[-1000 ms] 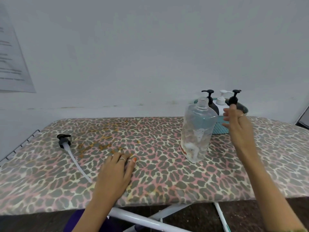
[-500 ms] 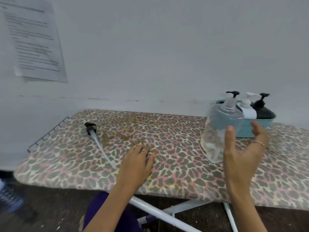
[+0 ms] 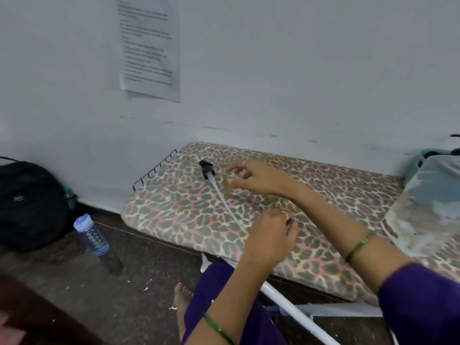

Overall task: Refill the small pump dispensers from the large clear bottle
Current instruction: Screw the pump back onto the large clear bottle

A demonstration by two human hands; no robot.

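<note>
With the right hand (image 3: 251, 176) spread, empty, just beside the pump head (image 3: 207, 168) lying on the bench (image 3: 174, 207), pinch its black collar, not the tube; left hand (image 3: 270, 235) rests nearby, holding nothing.

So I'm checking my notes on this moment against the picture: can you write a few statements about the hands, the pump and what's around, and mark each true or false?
1. The right hand reaches across toward the loose pump head on the ironing board. True.
2. The right hand's fingers already grip the pump head. False: they are spread, near it, holding nothing.
3. The left hand rests on the board near the lower end of the pump's tube. True.
4. The pump is screwed onto the large clear bottle. False: it lies apart, and the bottle stands at the right edge of the view.
5. A water bottle stands on the board. False: it is on the floor.
</note>
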